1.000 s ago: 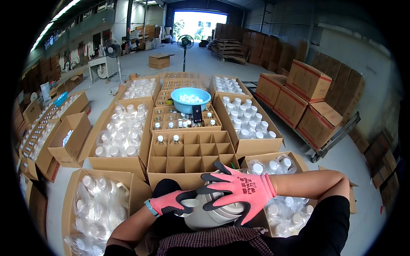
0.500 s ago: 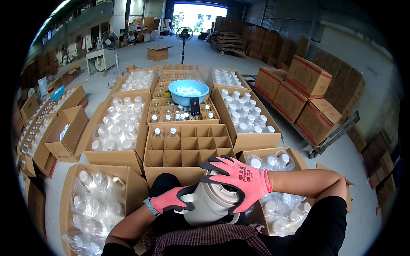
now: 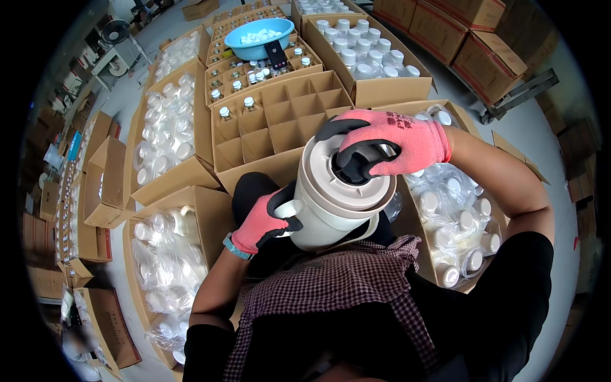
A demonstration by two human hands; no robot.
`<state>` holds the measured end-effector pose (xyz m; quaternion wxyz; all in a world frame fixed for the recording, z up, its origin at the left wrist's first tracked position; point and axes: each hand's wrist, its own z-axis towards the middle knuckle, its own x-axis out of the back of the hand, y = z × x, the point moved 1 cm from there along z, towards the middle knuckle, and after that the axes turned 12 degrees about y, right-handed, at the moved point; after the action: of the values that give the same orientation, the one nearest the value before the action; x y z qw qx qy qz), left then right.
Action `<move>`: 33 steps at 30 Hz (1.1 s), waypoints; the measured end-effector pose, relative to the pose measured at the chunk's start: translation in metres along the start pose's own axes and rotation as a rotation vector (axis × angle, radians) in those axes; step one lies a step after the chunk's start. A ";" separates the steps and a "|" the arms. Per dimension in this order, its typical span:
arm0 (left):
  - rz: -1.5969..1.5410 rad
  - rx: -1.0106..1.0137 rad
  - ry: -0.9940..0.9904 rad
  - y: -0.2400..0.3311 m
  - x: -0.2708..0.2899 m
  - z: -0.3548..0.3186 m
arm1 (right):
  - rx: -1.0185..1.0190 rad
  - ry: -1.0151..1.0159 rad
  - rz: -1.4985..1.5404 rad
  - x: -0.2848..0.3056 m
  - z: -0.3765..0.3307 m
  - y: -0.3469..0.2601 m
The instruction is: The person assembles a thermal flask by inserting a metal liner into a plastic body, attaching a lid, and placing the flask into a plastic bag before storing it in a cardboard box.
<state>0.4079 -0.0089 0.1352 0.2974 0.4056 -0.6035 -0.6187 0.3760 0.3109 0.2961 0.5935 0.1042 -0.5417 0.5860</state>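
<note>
A: What lies farthest to the person's left?

B: An open carton of bagged clear jars [image 3: 167, 267] low at the left, and above it another box of clear jars [image 3: 167, 124].

A: And the left hand?

B: The left hand [image 3: 262, 219], in a pink glove with black fingertips, is closed around the handle on the side of a cream-white jug [image 3: 331, 197]. A teal wristband [image 3: 232, 247] shows at the cuff.

A: Where is the jug?

B: It sits in front of the person's chest, above the checked cloth [image 3: 331, 286], tilted a little toward the camera, just this side of the divided carton [image 3: 280, 124], whose cells are mostly bare with a few capped bottles at the far edge.

A: The right hand?

B: The right hand [image 3: 391, 141], gloved the same, rests on the jug's top, its fingers clasped on the dark cap at the centre.

A: Beyond that?

B: A blue basin [image 3: 259, 35] with a dark phone [image 3: 276, 54] at its rim farther back, and bagged white-lidded jars [image 3: 461, 223] at the right.
</note>
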 end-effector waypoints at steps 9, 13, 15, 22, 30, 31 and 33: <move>0.234 0.006 0.306 0.013 -0.055 -0.027 | -0.514 -0.194 -0.786 -0.021 0.041 -0.010; 0.178 0.050 0.163 -0.013 -0.068 -0.038 | -0.832 -0.322 -0.659 -0.013 0.050 0.015; 0.098 0.086 0.204 0.000 -0.058 -0.038 | -0.615 -0.298 -0.648 -0.007 0.054 0.003; 0.014 0.138 0.105 0.009 0.009 -0.040 | 0.340 -0.159 -0.344 0.001 0.056 -0.016; 0.053 0.246 0.110 0.007 0.006 -0.037 | 0.028 -0.256 -0.671 -0.023 0.057 -0.035; 0.035 0.277 0.135 0.009 -0.005 -0.036 | -0.168 -0.256 -0.719 -0.027 0.057 -0.032; 0.030 0.217 0.200 0.002 -0.037 -0.042 | -0.530 -0.233 -0.700 -0.027 0.066 -0.017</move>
<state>0.4621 0.0018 0.1450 0.3198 0.4858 -0.6402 -0.5019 0.3628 0.2399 0.3099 0.6971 0.1908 -0.6684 0.1758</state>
